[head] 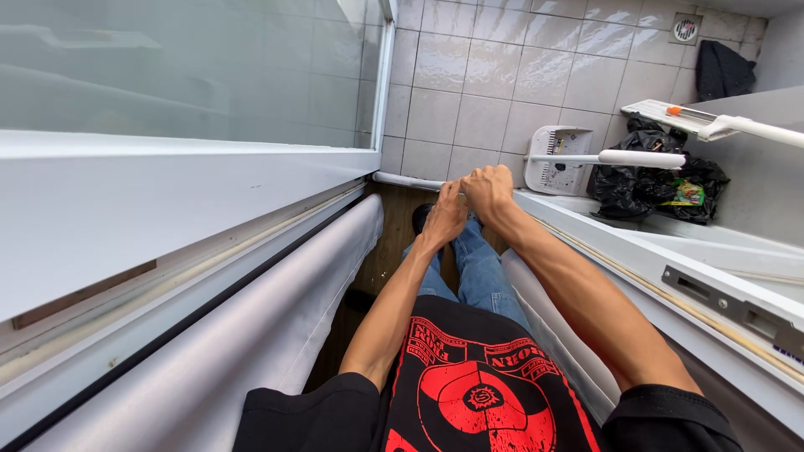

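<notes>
Two hands (466,203) on smooth white rail (402,180)

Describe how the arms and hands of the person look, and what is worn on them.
Both arms are bare from above the elbow down. The left hand and the right hand wear no gloves, and no rings or watch are visible. Short black sleeves cover the upper arms; they belong to a black shirt with a red round print.

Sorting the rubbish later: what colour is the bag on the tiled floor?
Black: the bag lies crumpled by the wall, clearest in the head view.
</notes>
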